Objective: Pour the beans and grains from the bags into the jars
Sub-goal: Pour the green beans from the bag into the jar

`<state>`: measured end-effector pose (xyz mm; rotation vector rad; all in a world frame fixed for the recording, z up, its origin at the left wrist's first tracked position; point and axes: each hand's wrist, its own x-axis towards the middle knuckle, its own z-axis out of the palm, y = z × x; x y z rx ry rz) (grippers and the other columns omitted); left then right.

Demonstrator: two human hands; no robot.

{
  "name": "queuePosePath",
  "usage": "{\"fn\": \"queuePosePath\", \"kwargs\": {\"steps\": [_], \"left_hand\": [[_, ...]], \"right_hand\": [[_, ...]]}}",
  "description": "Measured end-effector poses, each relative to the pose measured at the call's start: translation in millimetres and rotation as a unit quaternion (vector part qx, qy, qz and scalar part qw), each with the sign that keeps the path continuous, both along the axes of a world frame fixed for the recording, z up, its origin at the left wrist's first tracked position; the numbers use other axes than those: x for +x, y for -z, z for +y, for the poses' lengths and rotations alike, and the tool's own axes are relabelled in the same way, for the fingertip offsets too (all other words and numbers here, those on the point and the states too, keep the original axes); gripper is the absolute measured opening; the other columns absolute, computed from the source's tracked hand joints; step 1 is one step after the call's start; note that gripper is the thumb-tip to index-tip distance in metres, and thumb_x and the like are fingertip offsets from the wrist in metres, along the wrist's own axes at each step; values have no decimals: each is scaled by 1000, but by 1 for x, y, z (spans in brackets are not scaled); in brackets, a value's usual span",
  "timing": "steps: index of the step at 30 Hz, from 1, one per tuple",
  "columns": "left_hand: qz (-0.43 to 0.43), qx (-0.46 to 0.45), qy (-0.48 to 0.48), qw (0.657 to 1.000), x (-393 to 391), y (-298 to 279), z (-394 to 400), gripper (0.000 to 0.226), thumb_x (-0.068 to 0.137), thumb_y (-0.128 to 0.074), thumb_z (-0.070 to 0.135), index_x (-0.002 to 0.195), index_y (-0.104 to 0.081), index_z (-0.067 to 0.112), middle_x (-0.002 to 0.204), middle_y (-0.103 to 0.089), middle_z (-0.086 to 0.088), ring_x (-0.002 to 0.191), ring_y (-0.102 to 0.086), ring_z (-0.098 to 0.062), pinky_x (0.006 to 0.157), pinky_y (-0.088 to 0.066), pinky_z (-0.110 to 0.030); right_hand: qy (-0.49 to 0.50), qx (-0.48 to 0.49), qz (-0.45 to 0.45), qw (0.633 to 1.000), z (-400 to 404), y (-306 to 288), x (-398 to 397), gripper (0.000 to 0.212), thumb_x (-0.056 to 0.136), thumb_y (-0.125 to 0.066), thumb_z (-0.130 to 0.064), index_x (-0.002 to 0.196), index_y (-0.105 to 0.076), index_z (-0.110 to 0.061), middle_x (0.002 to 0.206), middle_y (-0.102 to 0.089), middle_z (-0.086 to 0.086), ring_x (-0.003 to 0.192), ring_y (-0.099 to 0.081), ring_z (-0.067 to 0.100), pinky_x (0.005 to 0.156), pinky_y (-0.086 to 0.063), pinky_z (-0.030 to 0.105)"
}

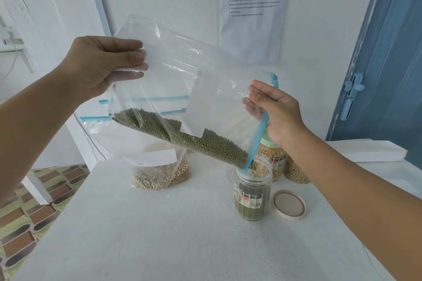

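Note:
A clear zip bag (182,80) with green beans (194,139) is tilted down to the right above the white table (159,223). My left hand (102,64) grips its raised bottom end. My right hand (276,112) pinches the blue zip edge (258,137) at the mouth. The mouth's low corner dips into an open clear jar (252,191), which holds green beans in its lower part. The jar's lid (289,205) lies upside down on the table to its right.
A bag of pale beans (159,173) stands at the back of the table. Behind the open jar stand a lidded jar of yellow corn (272,157) and a jar of pale beans (294,172). Empty zip bags (127,134) lean on the wall. The table's left edge drops to a tiled floor.

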<state>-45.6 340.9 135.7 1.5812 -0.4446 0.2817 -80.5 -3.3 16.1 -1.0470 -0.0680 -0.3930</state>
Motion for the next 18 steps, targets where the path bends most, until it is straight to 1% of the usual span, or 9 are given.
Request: {"fn": "queuePosePath", "kwargs": {"steps": [13,18], "left_hand": [[2,4,-4,1000,1,-3,0,31,79,-81,4,110,-77,7,100,-80,-8,91,-79,-25,82,-64,-35],[-1,7,-2,1000,2,-6,-1,32,78,-81,4,110,-77,7,102,-80,-9,94,-79,-27,82,-64,-35]], "right_hand": [[1,3,-3,1000,1,1,3,27,88,-74,6,111,-77,-6,109,-78,10,97,-77,34,85,-62,36],[3,6,-4,1000,2,1,5,27,87,-74,6,111,-77,-7,110,-78,10,98,-77,34,84,-62,36]]}}
